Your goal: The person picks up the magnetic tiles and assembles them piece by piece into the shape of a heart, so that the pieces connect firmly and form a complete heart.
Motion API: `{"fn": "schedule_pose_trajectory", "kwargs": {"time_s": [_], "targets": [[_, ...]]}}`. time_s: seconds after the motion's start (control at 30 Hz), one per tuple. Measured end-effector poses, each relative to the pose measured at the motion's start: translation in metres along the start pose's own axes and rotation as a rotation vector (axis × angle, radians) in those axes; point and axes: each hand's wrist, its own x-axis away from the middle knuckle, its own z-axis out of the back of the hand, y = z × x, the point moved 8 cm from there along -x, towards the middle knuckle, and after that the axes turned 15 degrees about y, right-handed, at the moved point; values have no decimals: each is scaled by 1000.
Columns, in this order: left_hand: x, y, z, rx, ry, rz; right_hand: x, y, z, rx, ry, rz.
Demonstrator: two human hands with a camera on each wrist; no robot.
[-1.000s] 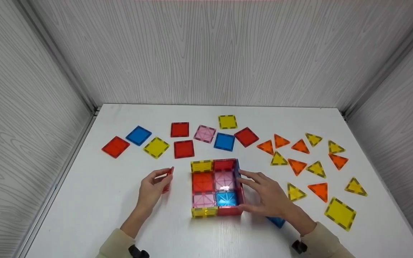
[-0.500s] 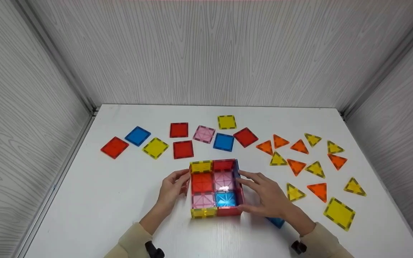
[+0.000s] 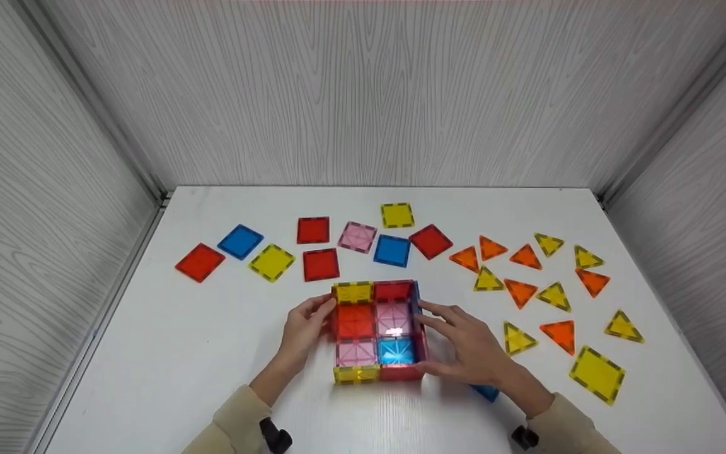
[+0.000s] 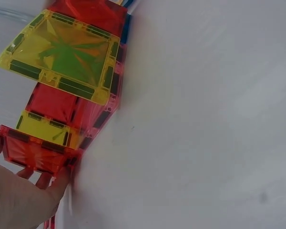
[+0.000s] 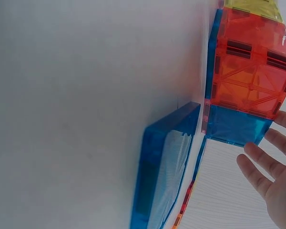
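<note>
An open box of translucent magnetic tiles stands at the table's middle; its floor has a red tile (image 3: 355,321), pink tiles and a blue tile (image 3: 396,350). Yellow and red tiles form its near and far walls, and blue and red ones its right wall. At the box's left side, my left hand (image 3: 301,331) pinches a red square tile (image 4: 32,153) upright, close against the floor's edge. My right hand (image 3: 471,343) touches the right wall with spread, nearly straight fingers (image 5: 263,155), thumb by the near corner.
A blue tile (image 3: 485,392) lies partly under my right wrist. Several loose squares, such as a yellow tile (image 3: 272,262), lie behind and left of the box. Orange triangles (image 3: 520,293) and yellow triangles (image 3: 519,338) spread to the right, with a yellow square (image 3: 597,374) nearer.
My left hand has moved right, carrying the red tile from apart on the left to the box's left side. My right hand has stayed at the right wall.
</note>
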Motion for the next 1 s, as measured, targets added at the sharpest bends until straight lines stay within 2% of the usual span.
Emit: {"fn": "schedule_pose_trajectory", "kwargs": {"time_s": [0.3,0.47,0.53,0.67,1.0], "targets": [[-6,4,-4,-21,-37,-16,2,-5,2,46,32,52],[-10,6,1,-58,-65,-13,2,-6,5,67,31,72],[-14,9,8,-91,-62,-25,2,-6,5,71,26,66],[-26,16,27,-178,-39,-103,3,-5,5,68,20,64],[-70,35,78,-375,37,-320,4,-3,4,60,10,53]]}}
